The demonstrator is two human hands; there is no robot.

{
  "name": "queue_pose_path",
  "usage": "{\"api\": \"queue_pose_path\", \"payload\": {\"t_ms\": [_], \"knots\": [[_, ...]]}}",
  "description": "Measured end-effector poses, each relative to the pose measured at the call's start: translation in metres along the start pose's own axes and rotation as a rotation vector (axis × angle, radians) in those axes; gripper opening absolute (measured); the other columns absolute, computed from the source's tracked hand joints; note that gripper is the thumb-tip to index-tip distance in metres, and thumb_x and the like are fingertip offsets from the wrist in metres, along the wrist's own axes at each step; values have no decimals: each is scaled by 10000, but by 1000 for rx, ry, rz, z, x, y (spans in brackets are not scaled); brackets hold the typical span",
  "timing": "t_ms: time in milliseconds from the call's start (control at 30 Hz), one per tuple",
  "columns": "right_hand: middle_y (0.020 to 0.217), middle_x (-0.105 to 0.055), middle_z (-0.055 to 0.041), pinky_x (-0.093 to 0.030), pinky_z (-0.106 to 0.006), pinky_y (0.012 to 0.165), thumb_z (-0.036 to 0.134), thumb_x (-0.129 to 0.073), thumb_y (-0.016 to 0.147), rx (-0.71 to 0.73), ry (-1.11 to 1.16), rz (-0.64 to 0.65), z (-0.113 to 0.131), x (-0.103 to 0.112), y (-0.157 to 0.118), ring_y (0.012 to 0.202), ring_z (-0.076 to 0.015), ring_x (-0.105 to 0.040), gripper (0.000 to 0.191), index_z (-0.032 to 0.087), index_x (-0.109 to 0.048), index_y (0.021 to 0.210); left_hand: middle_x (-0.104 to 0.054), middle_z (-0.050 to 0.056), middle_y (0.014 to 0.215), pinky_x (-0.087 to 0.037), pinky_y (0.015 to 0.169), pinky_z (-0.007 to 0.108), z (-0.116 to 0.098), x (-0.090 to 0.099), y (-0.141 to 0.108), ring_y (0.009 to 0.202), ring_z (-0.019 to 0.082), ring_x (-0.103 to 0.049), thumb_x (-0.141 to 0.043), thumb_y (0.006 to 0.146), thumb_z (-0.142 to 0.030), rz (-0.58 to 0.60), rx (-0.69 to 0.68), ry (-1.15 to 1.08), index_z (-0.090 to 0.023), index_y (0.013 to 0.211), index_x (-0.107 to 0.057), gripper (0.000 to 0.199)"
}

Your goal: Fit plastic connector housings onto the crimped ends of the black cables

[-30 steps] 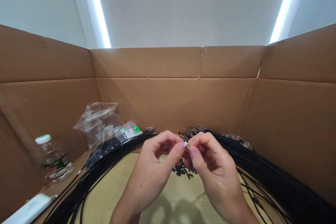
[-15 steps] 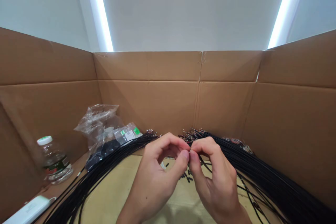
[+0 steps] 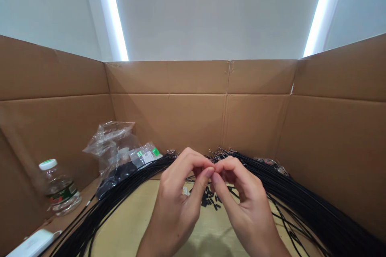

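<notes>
My left hand [image 3: 183, 200] and my right hand [image 3: 245, 200] meet at their fingertips in the middle of the view. Thumb and forefinger are pinched together on each, and whatever lies between them is too small to make out. Behind and below the fingers, several short black pieces [image 3: 208, 198] are scattered on the tan work surface [image 3: 129, 217]. One bundle of black cables [image 3: 120, 188] curves along the left. Another black cable bundle [image 3: 301, 188] runs down the right, its bare-looking wire ends near my right hand.
A bottle with a white cap [image 3: 62, 192] stands at the left, behind a white device [image 3: 33, 245]. Clear plastic bags [image 3: 116, 148] with black contents lie back left. Cardboard walls [image 3: 169, 116] enclose the surface. Loose black cables cross at the right.
Both hands have shifted slightly, and their fingertips are now pressed closer together. More of the black pieces shows below them. The whole view has moved a little.
</notes>
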State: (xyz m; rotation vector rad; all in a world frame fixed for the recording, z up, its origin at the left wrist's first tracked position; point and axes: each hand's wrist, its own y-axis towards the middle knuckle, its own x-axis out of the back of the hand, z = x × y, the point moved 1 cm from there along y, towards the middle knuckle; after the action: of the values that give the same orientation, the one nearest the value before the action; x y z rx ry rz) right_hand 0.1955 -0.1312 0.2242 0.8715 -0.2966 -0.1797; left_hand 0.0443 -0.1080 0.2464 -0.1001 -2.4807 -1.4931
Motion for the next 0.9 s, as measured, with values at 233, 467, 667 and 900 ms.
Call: {"api": "queue_pose_path", "payload": {"t_ms": [233, 467, 667, 900], "knots": [[921, -659, 23, -573, -222, 677, 220, -609, 1121, 58, 91, -156, -3, -5, -4, 766, -118, -664, 122, 278, -654, 1024, -716, -69, 900, -519, 781, 159, -3, -1, -1, 824, 76, -671, -683, 1068, -118, 21, 95, -57, -244, 958, -713, 170], [955, -619, 25, -557, -225, 692, 194, -556, 1135, 105, 91, -159, -7, -8, -7, 785, -110, -619, 132, 291, -622, 1074, -729, -48, 876, -552, 768, 165, -1, -2, -2, 817, 99, -678, -716, 1060, -217, 79, 266, -235, -245, 922, -745, 144], [954, -646, 24, -565, -230, 693, 117, -566, 1096, 183, -23, -156, -4, -6, -3, 783, -105, -642, 160, 266, -612, 1059, -741, -19, 877, -565, 746, 178, 5, -2, -2, 807, 115, -684, -709, 1067, -285, 93, 360, -371, -230, 930, -769, 159], [954, -689, -16, -564, -264, 795, -36, -564, 1034, 451, -322, -141, -1, -3, -4, 900, -147, -702, 269, 215, -603, 1123, -715, -29, 850, -560, 743, 195, 1, -1, -2, 786, 114, -678, -709, 1049, -235, 79, 327, -310, -225, 895, -723, 155]]}}
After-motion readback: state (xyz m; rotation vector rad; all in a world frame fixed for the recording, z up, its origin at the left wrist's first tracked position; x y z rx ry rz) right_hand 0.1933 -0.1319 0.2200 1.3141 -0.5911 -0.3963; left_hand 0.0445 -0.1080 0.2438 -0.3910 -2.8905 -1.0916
